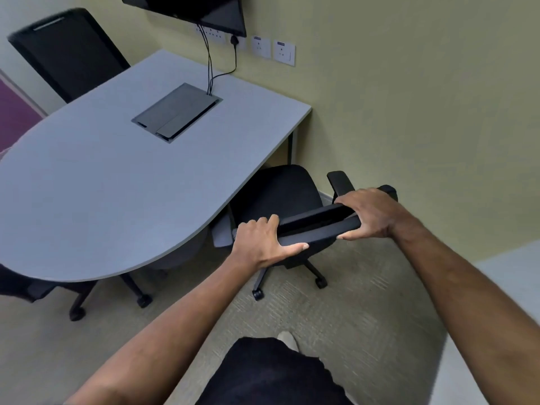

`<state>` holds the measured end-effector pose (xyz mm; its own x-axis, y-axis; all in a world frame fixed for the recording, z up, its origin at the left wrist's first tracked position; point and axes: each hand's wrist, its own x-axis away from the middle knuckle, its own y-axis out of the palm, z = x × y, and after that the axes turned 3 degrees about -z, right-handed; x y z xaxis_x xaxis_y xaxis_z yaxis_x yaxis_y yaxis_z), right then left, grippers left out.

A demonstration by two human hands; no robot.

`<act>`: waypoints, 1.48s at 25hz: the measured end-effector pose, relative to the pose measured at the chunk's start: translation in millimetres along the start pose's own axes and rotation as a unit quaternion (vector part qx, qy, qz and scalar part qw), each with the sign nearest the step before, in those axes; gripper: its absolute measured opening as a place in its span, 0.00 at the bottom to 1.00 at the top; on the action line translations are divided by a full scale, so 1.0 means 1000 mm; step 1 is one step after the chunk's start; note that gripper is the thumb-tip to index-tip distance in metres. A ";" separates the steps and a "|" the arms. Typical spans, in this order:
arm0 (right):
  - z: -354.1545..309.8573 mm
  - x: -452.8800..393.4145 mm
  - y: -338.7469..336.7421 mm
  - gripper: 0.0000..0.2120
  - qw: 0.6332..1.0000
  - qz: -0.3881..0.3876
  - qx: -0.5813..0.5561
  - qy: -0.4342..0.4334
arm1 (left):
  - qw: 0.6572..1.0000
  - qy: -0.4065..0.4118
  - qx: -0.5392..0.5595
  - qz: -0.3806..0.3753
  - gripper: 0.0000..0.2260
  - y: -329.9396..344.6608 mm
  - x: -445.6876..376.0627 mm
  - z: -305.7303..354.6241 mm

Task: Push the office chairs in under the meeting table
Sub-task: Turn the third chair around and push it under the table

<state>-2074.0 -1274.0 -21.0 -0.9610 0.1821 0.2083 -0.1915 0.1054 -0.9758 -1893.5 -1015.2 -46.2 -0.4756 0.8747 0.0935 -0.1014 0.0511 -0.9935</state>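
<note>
A black office chair [280, 191] stands at the right side of the grey meeting table [102, 194], its seat partly under the table's edge. My left hand [263, 244] grips the left end of the chair's backrest top [315, 226], and my right hand [368, 213] grips the right end. One armrest [340, 181] shows beyond my right hand. A second black chair [70, 51] stands at the table's far side, its backrest against the edge. A third chair [35, 287] sits at the near left, mostly tucked under the tabletop.
A grey cable hatch [175, 112] is set into the tabletop, with cables running up to a wall-mounted screen [198, 10]. The green wall [409, 97] stands close behind the held chair. Carpet [350, 317] lies around my feet.
</note>
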 end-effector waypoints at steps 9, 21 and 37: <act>0.073 -0.110 -0.021 0.38 0.995 0.005 0.038 -0.093 | 0.997 -0.080 -0.002 0.004 0.48 -0.008 -0.071 -0.009; 0.146 -0.265 -0.051 0.41 0.978 0.031 0.028 -0.205 | 0.977 -0.209 0.025 0.026 0.45 -0.023 -0.175 -0.035; 0.247 -0.370 -0.077 0.37 0.943 0.027 0.025 -0.331 | 0.948 -0.311 0.058 0.042 0.44 -0.028 -0.274 0.018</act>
<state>-1753.3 -1591.4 -39.5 -0.8808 -0.4654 0.0872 -0.1314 0.0633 -0.9893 -1776.3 -1264.9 -42.4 -0.9055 0.4186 0.0697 -0.1184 -0.0914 -0.9887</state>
